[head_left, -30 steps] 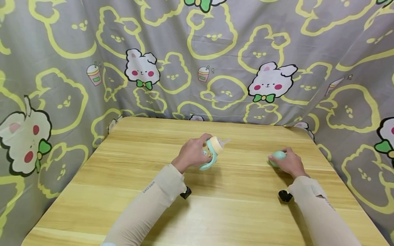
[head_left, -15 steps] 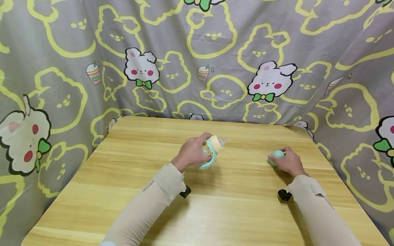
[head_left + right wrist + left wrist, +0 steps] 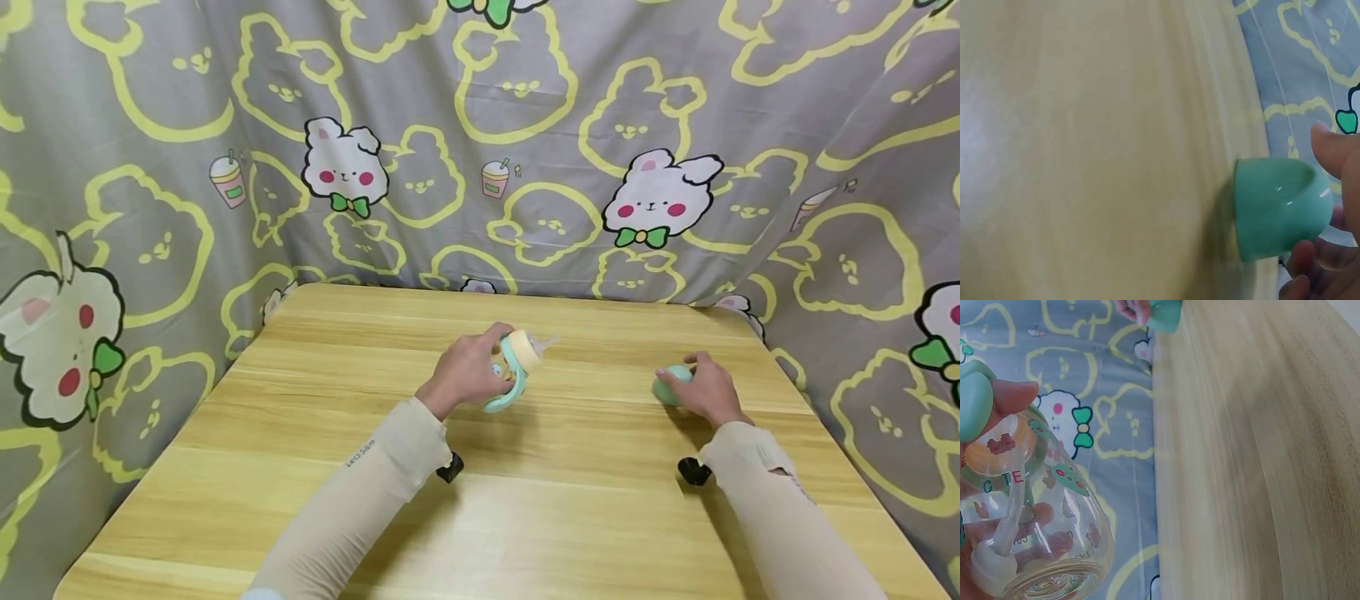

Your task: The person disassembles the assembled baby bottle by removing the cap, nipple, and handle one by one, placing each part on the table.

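My left hand (image 3: 468,371) grips a clear baby bottle (image 3: 1063,512) and holds it tilted above the table. The bottle has a cream collar (image 3: 527,351), mint handles (image 3: 504,400) and a clear spout pointing up to the right. Through its printed wall, the left wrist view shows a straw with a white weighted end. A mint-green domed cap (image 3: 1282,206) stands rim-down on the table at the right. Around it, my right hand (image 3: 708,390) has its thumb raised off the dome and its fingers loosely bent, fingertips right at the cap's side.
The wooden table (image 3: 570,517) reaches back to a grey curtain (image 3: 442,92) with bear and rabbit prints, which also hangs along both sides. Black wrist-camera mounts (image 3: 694,472) sit beneath both sleeves.
My right thumb has lifted and the fingers have spread, loosening from the cap. The left hand and the bottle have stayed almost still.
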Demonstrator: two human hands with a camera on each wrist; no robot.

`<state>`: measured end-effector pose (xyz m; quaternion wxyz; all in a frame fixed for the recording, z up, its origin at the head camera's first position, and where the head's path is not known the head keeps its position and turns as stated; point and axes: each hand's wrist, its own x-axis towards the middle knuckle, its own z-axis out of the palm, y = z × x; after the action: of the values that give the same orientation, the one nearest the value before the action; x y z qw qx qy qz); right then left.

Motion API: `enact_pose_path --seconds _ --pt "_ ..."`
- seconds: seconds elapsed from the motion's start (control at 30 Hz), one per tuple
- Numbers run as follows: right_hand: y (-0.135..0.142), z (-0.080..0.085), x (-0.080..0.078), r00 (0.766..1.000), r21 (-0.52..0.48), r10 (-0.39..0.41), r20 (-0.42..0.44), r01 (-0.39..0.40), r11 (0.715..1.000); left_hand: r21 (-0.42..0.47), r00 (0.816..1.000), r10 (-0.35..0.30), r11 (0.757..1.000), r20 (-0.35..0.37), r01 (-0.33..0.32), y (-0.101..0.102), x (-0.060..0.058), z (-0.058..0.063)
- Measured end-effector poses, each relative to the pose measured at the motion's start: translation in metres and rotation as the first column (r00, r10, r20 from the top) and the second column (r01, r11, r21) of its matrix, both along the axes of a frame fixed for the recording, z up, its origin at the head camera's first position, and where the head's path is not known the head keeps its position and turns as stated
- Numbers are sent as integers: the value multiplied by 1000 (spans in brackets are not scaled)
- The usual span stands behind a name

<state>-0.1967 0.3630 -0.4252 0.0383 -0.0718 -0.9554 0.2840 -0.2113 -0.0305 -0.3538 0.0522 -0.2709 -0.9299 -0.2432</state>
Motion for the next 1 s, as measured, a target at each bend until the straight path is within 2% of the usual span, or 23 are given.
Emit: enact_pose_path --seconds 0.17,0.33,0.63,0.87,1.0 --pt "-6 10 -2 996 -7 -5 -84 4 1000 3 1000 5 1000 13 -5 1 -2 1" --pt "-23 24 -4 985 -44 27 -172 -35 998 6 999 20 1000 35 -20 3 -3 1" --pt "-75 52 -7 980 -218 65 -186 -106 970 2 998 44 999 46 -44 6 -3 1" --pt "-108 56 -10 952 -235 114 -284 -184 954 0 998 53 999 30 -53 11 -3 -2" --pt "-126 60 -9 932 -269 177 -315 -267 926 0 998 64 998 15 -64 13 -3 -6"
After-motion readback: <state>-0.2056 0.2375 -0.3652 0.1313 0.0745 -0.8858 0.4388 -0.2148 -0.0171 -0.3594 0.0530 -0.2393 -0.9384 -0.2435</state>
